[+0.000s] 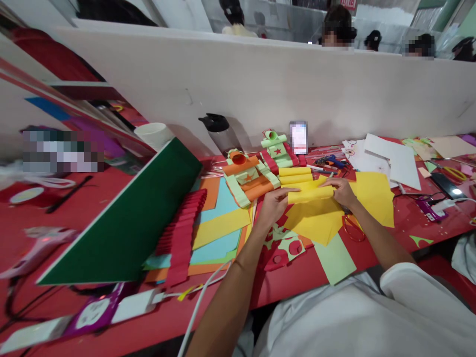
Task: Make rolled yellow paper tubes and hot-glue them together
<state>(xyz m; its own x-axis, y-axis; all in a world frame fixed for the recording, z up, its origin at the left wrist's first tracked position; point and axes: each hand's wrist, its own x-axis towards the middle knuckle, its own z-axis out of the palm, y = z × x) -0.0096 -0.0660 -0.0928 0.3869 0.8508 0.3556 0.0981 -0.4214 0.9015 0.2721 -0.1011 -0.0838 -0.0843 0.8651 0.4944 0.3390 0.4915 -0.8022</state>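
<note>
Between my two hands is a rolled tube of yellow paper (311, 195), held level above the table. My left hand (275, 201) pinches its left end, and my right hand (342, 191) grips the right end. Just behind it lie other yellow paper rolls (295, 175). Loose yellow sheets (316, 218) spread beneath and in front of the tube. Two finished-looking paper models of rolled tubes stand farther back: an orange and pale green one (247, 179) and a red and pale green one (278, 151). Red-handled scissors (353, 229) lie by my right wrist, partly hidden.
A green board (126, 218) leans at the left, beside pleated red paper (182, 243) and coloured sheets (217, 228). A dark-lidded bottle (221, 131) and a phone (298, 138) stand against the white partition (260, 84). A white cable (203, 302) crosses near my left forearm.
</note>
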